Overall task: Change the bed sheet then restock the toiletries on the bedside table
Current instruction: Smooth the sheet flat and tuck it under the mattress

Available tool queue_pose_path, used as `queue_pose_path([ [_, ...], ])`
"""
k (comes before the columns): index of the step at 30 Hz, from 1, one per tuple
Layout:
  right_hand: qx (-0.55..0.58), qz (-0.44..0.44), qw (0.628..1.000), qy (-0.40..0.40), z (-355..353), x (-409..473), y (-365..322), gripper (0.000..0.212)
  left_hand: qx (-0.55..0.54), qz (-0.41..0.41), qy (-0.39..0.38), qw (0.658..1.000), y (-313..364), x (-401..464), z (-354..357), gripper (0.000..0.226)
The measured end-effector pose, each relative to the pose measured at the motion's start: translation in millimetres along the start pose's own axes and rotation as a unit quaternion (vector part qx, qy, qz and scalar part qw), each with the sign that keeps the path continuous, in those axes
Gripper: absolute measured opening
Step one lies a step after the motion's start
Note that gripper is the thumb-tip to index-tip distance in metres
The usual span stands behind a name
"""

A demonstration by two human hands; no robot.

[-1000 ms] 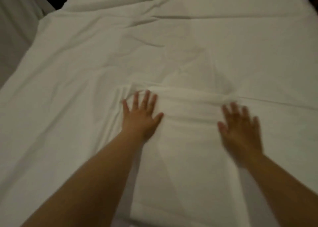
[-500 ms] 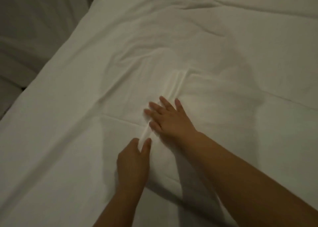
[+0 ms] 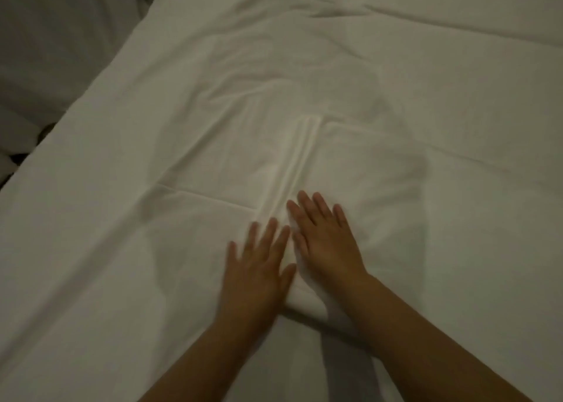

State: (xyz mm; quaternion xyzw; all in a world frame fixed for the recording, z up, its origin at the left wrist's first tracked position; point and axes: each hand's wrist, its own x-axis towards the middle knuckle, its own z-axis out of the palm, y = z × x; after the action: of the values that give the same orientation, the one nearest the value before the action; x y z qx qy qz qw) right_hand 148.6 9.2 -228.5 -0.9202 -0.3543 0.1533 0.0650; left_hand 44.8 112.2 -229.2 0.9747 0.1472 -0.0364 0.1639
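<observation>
A white bed sheet covers the bed, wrinkled toward the top. A still-folded part of the sheet lies in the middle, with its stacked fold edges running away from me. My left hand lies flat, fingers spread, just left of those edges. Beside it, my right hand presses flat on the folded part. Their thumbs nearly touch. Neither hand grips anything.
The bed's left edge runs diagonally from the top centre down to the left. Beyond it lies grey-white bedding or a pillow, with a dark gap at the left edge of view.
My left hand has uncurled from a pinch at the fold edges and now lies flat. My right hand has slid nearer and turned fingers-forward. The view has shifted slightly.
</observation>
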Motion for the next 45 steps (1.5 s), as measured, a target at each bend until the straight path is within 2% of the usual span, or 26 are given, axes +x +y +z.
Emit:
queue_pose_path([
  [2, -0.014, 0.068, 0.997, 0.016, -5, -23, 23, 0.062, 0.052, -0.037, -0.048, 0.997, -18, -6, 9, 0.053],
  [5, 0.007, 0.164, 0.986, 0.001, -1, -89, 73, 0.073, 0.069, -0.080, -0.029, 0.994, -15, -8, 1, 0.059],
  [7, 0.012, 0.239, 0.971, 0.010, 0, -141, 104, 0.076, 0.052, -0.020, 0.007, 0.998, 16, -3, -3, 0.063],
  [9, 0.019, 0.307, 0.952, 0.005, 3, -186, 132, 0.076, 0.045, 0.083, 0.004, 0.995, 64, 3, 1, 0.065],
  [13, 0.029, 0.408, 0.912, 0.045, 9, -257, 173, 0.060, 0.081, 0.245, -0.083, 0.963, 155, -1, 40, 0.058],
  [16, 0.029, 0.500, 0.858, 0.117, 13, -306, 195, 0.056, 0.110, 0.267, -0.158, 0.944, 200, -18, 71, 0.069],
  [17, 0.060, 0.546, 0.822, 0.152, 15, -322, 199, 0.055, 0.106, 0.271, -0.168, 0.942, 215, -24, 76, 0.072],
  [18, 0.119, 0.598, 0.763, 0.215, 16, -338, 202, 0.057, 0.109, 0.283, -0.175, 0.937, 231, -30, 79, 0.079],
  [19, 0.191, 0.643, 0.682, 0.290, 14, -350, 201, 0.055, 0.114, 0.297, -0.187, 0.930, 247, -34, 81, 0.088],
  [20, 0.274, 0.675, 0.583, 0.359, 9, -358, 200, 0.050, 0.113, 0.313, -0.195, 0.922, 261, -37, 85, 0.097],
  [21, 0.370, 0.690, 0.468, 0.409, 4, -363, 199, 0.043, 0.104, 0.318, -0.217, 0.917, 274, -40, 87, 0.103],
  [22, 0.486, 0.680, 0.350, 0.424, -1, -364, 199, 0.037, 0.094, 0.313, -0.239, 0.914, 288, -41, 87, 0.108],
  [23, 0.587, 0.642, 0.248, 0.426, -6, -362, 199, 0.032, 0.095, 0.312, -0.251, 0.911, 300, -43, 87, 0.113],
  [24, 0.653, 0.599, 0.189, 0.423, -11, -360, 201, 0.025, 0.104, 0.322, -0.251, 0.907, 310, -46, 87, 0.116],
  [25, 0.698, 0.557, 0.166, 0.417, -16, -357, 205, 0.019, 0.106, 0.331, -0.256, 0.902, 317, -50, 87, 0.116],
  [28, 0.749, 0.500, 0.164, 0.402, -30, -342, 220, 0.024, 0.127, 0.340, -0.236, 0.901, 331, -63, 92, 0.104],
  [30, 0.740, 0.499, 0.183, 0.412, -43, -334, 226, 0.031, 0.103, 0.316, -0.185, 0.925, 345, -76, 90, 0.105],
  [34, 0.697, 0.486, 0.322, 0.417, -69, -332, 217, 0.023, -0.029, 0.196, -0.145, 0.969, 378, -88, 84, 0.070],
  [35, 0.708, 0.472, 0.335, 0.404, -77, -335, 214, 0.019, -0.057, 0.177, -0.121, 0.975, 384, -88, 78, 0.063],
  [36, 0.730, 0.457, 0.330, 0.386, -84, -339, 218, 0.014, -0.093, 0.179, -0.089, 0.975, 387, -87, 73, 0.054],
  [37, 0.756, 0.444, 0.313, 0.366, -90, -342, 229, 0.022, -0.118, 0.187, -0.050, 0.974, 385, -84, 73, 0.045],
  [39, 0.789, 0.453, 0.280, 0.308, -99, -343, 256, 0.061, -0.145, 0.201, -0.044, 0.968, 376, -80, 69, 0.041],
  [40, 0.787, 0.471, 0.288, 0.275, -104, -338, 269, 0.077, -0.159, 0.207, -0.024, 0.965, 372, -82, 68, 0.046],
  [42, 0.777, 0.495, 0.324, 0.217, -120, -320, 286, 0.085, -0.191, 0.205, -0.005, 0.960, 368, -87, 65, 0.048],
  [43, 0.773, 0.487, 0.351, 0.203, -128, -307, 294, 0.077, -0.207, 0.211, -0.002, 0.955, 365, -88, 66, 0.050],
  [45, 0.747, 0.469, 0.431, 0.192, -147, -278, 305, 0.052, -0.228, 0.216, -0.014, 0.949, 363, -90, 67, 0.051],
])
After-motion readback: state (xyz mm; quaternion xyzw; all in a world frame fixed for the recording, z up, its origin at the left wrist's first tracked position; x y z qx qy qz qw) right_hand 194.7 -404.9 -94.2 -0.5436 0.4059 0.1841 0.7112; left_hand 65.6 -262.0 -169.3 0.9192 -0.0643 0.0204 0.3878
